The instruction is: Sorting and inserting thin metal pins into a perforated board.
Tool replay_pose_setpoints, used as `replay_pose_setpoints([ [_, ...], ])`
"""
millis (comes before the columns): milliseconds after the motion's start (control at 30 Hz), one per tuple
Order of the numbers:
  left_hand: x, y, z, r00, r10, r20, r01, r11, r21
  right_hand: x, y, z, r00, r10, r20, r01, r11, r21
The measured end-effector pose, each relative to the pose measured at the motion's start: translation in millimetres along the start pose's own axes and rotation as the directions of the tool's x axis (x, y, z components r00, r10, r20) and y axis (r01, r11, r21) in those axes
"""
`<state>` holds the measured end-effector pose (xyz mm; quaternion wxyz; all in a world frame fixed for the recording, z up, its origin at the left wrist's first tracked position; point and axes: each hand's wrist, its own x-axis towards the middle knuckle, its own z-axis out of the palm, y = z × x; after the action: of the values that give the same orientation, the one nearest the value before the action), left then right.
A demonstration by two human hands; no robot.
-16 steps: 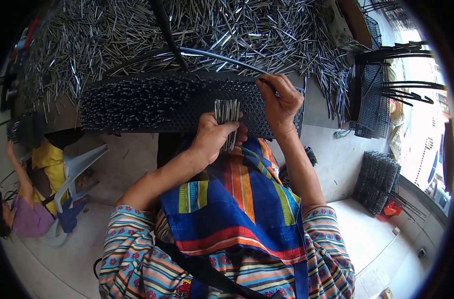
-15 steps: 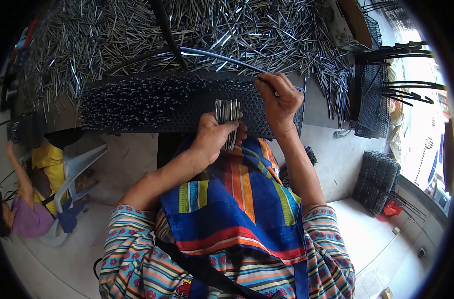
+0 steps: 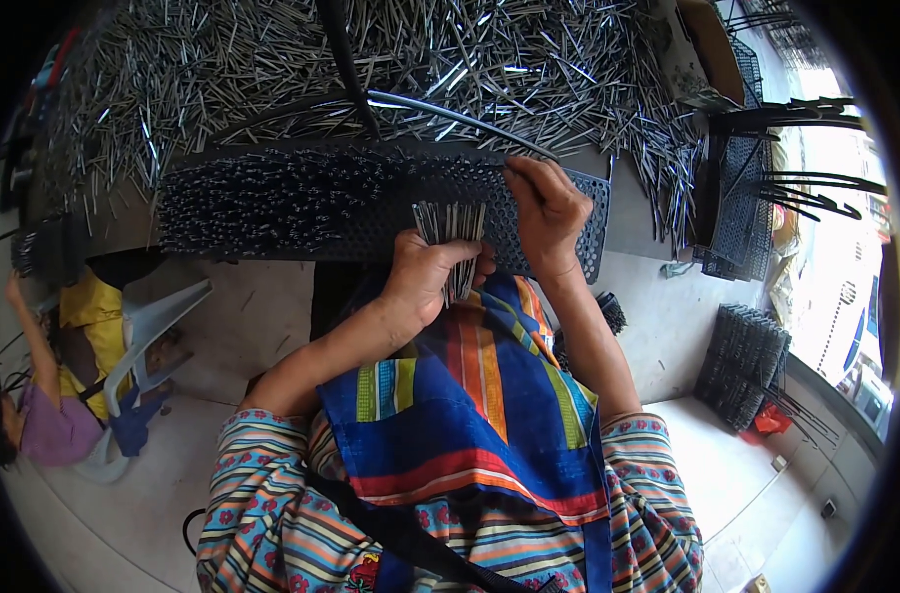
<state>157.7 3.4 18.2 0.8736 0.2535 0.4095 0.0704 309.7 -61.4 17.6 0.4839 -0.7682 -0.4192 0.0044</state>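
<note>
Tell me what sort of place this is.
Probably a small workshop: there is a large heap of loose metal-looking strips, a perforated tray partly filled with thin pieces, and another person seated nearby.

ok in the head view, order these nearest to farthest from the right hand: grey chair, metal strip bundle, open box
1. Metal strip bundle: just left, in the left hand
2. Open box: upper right
3. Grey chair: far left, lower down
</note>
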Motion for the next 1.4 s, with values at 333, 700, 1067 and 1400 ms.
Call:
replay_pose_setpoints([
  [333, -3.0, 1.8, -1.5, 1.0, 0.008, 0.024, -0.008, 1.0, -0.004, -2.3, 0.5, -5.7, 0.986, 0.145, 0.083, -0.138, 0.987, -0.086],
  [700, 5.1, -3.0, -8.0, 0.996, 0.02, 0.088, -0.018, 0.999, -0.027, 13.7, -20.0, 9.8, 0.997, -0.054, 0.059, 0.069, 0.949, -0.306],
  [1067, 2.3, 4.2, -6.7, 0.997, -0.044, 0.071, 0.045, 0.999, -0.022, 6.7, 2.6, 12.4, 0.995, 0.085, -0.057, -0.082, 0.995, 0.064],
  [1400, 2.2, 7.9, 1.6, 0.998, -0.065, 0.011, 0.065, 0.995, -0.072, 23.5, -0.5, -3.7, 0.975, -0.024, 0.22, 0.06, 0.985, -0.159],
])
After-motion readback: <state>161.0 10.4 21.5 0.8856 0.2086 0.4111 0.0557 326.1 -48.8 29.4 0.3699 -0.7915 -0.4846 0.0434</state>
